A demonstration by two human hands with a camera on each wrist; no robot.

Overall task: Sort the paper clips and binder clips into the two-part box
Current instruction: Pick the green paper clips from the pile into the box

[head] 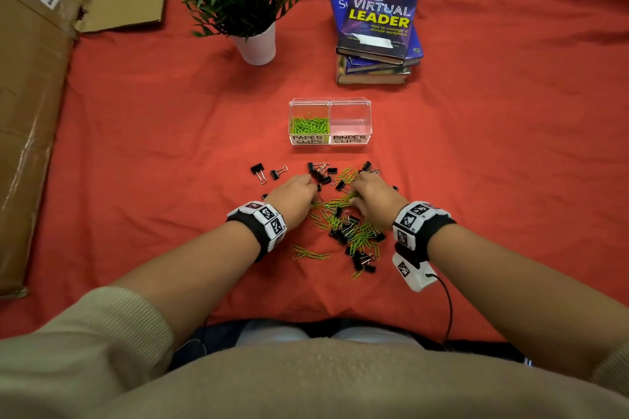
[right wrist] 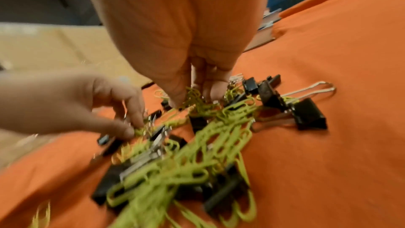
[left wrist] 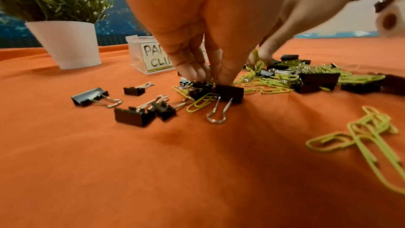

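Observation:
A clear two-part box (head: 329, 102) stands on the red cloth. Its left part, labelled PAPER CLIPS, holds green paper clips (head: 309, 125); its right part, labelled BINDER CLIPS, holds nothing. In front of the box lies a mixed pile of green paper clips (head: 360, 236) and black binder clips (head: 318, 173). My left hand (head: 296, 190) reaches down into the pile's left side, its fingertips (left wrist: 197, 73) and thumb pinching a black binder clip (left wrist: 200, 87). My right hand (head: 369, 194) is on the pile's right side and holds a bunch of green paper clips (right wrist: 194, 96) between its bunched fingers.
A potted plant (head: 245, 3) stands at the back left of the box and a stack of books (head: 376, 31) at the back right. Flattened cardboard (head: 34, 78) covers the left edge. Loose binder clips (head: 258, 170) lie left of the pile.

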